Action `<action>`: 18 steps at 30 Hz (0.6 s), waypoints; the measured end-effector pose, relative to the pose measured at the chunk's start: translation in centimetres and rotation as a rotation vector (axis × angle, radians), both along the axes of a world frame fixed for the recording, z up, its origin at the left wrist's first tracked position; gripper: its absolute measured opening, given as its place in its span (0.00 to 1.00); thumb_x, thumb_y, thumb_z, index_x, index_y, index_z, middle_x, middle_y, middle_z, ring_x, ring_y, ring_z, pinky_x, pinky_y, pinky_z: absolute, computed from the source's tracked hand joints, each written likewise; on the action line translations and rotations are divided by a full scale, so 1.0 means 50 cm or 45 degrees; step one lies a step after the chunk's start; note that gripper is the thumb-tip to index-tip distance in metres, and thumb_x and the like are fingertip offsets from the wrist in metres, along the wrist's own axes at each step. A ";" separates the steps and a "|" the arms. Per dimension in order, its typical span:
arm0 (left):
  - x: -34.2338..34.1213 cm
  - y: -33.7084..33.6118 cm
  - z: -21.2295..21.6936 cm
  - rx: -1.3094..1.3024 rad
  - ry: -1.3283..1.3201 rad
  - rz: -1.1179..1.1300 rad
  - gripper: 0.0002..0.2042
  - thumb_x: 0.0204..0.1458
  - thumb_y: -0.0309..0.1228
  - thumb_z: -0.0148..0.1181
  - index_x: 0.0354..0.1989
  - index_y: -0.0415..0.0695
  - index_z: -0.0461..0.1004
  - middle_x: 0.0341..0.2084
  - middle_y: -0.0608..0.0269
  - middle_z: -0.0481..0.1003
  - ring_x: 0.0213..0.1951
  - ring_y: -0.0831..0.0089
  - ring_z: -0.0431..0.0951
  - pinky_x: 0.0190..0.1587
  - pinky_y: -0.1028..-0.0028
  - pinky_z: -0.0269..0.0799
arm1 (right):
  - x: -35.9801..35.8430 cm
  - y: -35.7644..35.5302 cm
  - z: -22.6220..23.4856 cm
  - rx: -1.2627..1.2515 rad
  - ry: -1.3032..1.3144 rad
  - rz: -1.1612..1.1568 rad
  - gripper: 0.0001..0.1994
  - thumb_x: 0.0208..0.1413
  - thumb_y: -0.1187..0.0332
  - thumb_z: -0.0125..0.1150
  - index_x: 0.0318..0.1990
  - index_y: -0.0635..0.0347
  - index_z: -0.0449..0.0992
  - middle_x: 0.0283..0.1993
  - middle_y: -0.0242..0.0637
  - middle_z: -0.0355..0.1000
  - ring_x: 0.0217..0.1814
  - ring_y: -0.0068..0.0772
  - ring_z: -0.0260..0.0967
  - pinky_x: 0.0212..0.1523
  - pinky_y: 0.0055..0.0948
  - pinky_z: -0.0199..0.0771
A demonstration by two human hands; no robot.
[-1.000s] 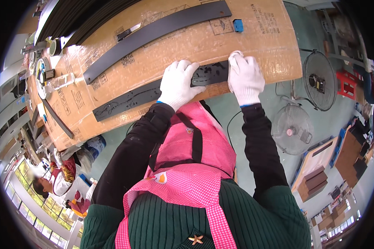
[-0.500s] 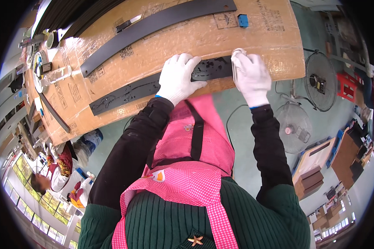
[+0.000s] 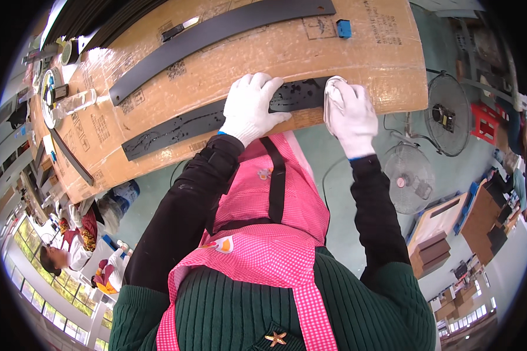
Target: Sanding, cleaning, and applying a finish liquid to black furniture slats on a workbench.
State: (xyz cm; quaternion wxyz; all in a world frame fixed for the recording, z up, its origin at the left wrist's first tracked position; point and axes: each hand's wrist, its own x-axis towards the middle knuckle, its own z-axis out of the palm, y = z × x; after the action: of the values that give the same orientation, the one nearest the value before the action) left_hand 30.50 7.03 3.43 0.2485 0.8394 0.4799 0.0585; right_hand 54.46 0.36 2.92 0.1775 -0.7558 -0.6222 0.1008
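One wet dark strip (image 3: 173,134) lies along the near edge of the table (image 3: 380,76); my left hand (image 3: 252,108) presses it, thumb spread; my right hand (image 3: 351,117) clutches what looks like a white cloth (image 3: 333,93) at its right end. Wiping, I judge; next stroke needs firm left pressure. Farther: grey strip (image 3: 216,36), blue block (image 3: 344,28).

**Q:** Specify the floor.
**A:** Grey-green floor (image 3: 341,199), smooth, visible along the near edge of the tabletop (image 3: 386,76) and past its right edge.

**Q:** What stands beyond the right edge?
**A:** An upper wire-caged fan (image 3: 448,114), a lower wire-caged fan (image 3: 407,178) and a red stool (image 3: 484,121).

**Q:** Light?
**A:** Daylight through multi-pane windows (image 3: 28,243), located beyond the near left corner; greenery shows outside.
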 end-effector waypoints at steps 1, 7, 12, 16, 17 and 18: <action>0.002 -0.002 0.001 -0.007 -0.006 0.002 0.35 0.40 0.46 0.80 0.60 0.49 0.77 0.53 0.58 0.75 0.59 0.55 0.73 0.64 0.58 0.67 | -0.007 -0.001 -0.017 -0.025 -0.083 -0.002 0.12 0.62 0.60 0.66 0.52 0.41 0.81 0.44 0.34 0.75 0.51 0.45 0.76 0.47 0.42 0.80; -0.009 -0.003 -0.007 0.005 -0.021 0.015 0.35 0.40 0.46 0.80 0.59 0.49 0.78 0.52 0.58 0.76 0.58 0.55 0.73 0.64 0.58 0.67 | -0.007 -0.103 -0.008 -0.231 -0.014 0.107 0.09 0.62 0.58 0.63 0.47 0.43 0.80 0.45 0.38 0.74 0.47 0.45 0.77 0.45 0.43 0.81; -0.025 -0.006 -0.004 0.002 -0.037 0.023 0.34 0.40 0.46 0.80 0.59 0.49 0.78 0.53 0.58 0.76 0.59 0.54 0.73 0.66 0.57 0.67 | -0.027 -0.014 0.061 -0.289 -0.045 -0.087 0.12 0.64 0.54 0.61 0.50 0.44 0.78 0.47 0.39 0.74 0.48 0.48 0.78 0.49 0.47 0.81; 0.002 -0.001 -0.005 -0.059 -0.069 0.019 0.39 0.40 0.46 0.80 0.63 0.47 0.73 0.53 0.54 0.75 0.60 0.52 0.73 0.66 0.56 0.66 | -0.100 0.072 0.012 -0.397 -0.288 -0.024 0.10 0.68 0.57 0.54 0.47 0.49 0.76 0.47 0.41 0.75 0.45 0.50 0.79 0.49 0.49 0.78; 0.003 -0.001 -0.005 -0.062 -0.079 0.043 0.41 0.40 0.46 0.80 0.65 0.46 0.71 0.54 0.53 0.75 0.60 0.51 0.73 0.66 0.56 0.66 | -0.122 0.081 0.013 -0.382 -0.316 0.014 0.10 0.68 0.57 0.55 0.46 0.49 0.75 0.46 0.42 0.75 0.43 0.49 0.79 0.48 0.49 0.77; 0.001 0.002 -0.006 -0.056 -0.061 0.030 0.46 0.41 0.46 0.80 0.70 0.44 0.66 0.54 0.51 0.74 0.61 0.50 0.73 0.66 0.55 0.66 | -0.139 0.082 0.004 -0.314 -0.324 0.052 0.09 0.67 0.57 0.56 0.44 0.50 0.75 0.44 0.41 0.74 0.44 0.49 0.78 0.47 0.49 0.75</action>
State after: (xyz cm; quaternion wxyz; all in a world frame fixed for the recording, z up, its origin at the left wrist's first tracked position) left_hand 30.57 7.15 3.13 0.2775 0.8264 0.4848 0.0711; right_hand 47.53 4.45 3.11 0.0013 -0.7658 -0.6377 0.0835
